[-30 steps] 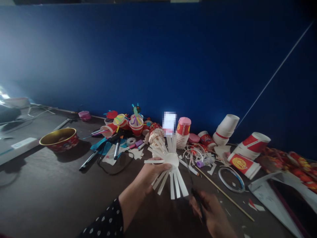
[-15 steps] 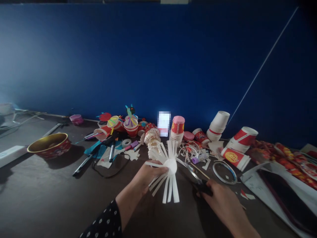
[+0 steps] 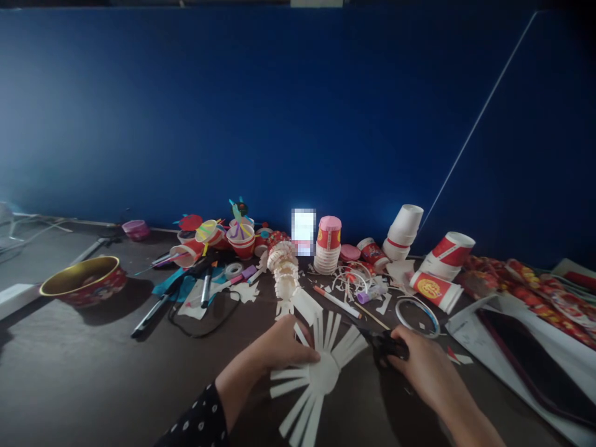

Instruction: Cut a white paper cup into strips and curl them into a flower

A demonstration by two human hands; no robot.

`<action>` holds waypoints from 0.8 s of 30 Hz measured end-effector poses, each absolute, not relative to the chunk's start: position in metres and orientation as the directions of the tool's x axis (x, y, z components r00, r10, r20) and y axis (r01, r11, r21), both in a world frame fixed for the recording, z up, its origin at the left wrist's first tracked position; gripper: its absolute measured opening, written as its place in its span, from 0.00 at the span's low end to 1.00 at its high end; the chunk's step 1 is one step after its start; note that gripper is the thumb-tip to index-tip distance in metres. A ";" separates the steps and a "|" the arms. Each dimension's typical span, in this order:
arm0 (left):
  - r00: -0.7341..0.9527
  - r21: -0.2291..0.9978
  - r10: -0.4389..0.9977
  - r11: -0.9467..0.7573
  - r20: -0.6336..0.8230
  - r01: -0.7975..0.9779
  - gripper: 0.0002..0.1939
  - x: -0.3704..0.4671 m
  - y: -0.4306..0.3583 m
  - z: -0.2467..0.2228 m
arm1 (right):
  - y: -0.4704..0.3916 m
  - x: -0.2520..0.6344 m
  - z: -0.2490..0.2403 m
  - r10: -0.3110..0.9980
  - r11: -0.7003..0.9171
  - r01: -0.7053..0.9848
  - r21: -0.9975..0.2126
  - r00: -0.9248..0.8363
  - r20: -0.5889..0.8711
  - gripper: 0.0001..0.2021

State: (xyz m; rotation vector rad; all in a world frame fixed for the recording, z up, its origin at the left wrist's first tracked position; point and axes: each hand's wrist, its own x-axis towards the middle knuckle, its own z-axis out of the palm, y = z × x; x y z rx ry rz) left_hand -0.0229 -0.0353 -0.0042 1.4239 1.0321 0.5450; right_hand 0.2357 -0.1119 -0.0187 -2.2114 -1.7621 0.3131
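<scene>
A white paper cup cut into strips (image 3: 325,374) is spread out flat around its round base. My left hand (image 3: 289,345) pinches it at the upper left of the base, thumb on top. My right hand (image 3: 416,355) is closed around the black handles of the scissors (image 3: 386,347). The scissor blades point left, close to the strips on the cup's right side; whether they touch a strip is too dark to tell.
Behind my hands lie a white pen (image 3: 338,302), a roll of tape (image 3: 418,316) and paper scraps. Stacked cups (image 3: 328,245) stand farther back. A gold-rimmed bowl (image 3: 84,282) is at left, a dark phone (image 3: 535,366) at right.
The cut cup has moved down towards me and turned in my left hand. The scissors now lie beside its right-hand strips. The view has shifted slightly.
</scene>
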 end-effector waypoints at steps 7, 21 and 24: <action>0.294 0.727 0.933 -0.347 0.205 0.593 0.20 -0.025 -0.039 0.006 | -0.110 0.237 -0.019 0.966 -0.217 0.899 -0.380 0.253 0.046 0.09; 0.954 0.459 0.299 -0.848 0.001 0.265 0.32 -0.006 -0.056 -0.026 | -0.109 0.237 -0.020 0.960 -0.209 0.897 -0.390 0.264 0.092 0.12; 0.935 0.421 0.341 -0.837 -0.099 0.350 0.36 -0.006 -0.063 -0.017 | -0.110 0.236 -0.019 0.954 -0.229 0.880 -0.417 0.287 0.082 0.14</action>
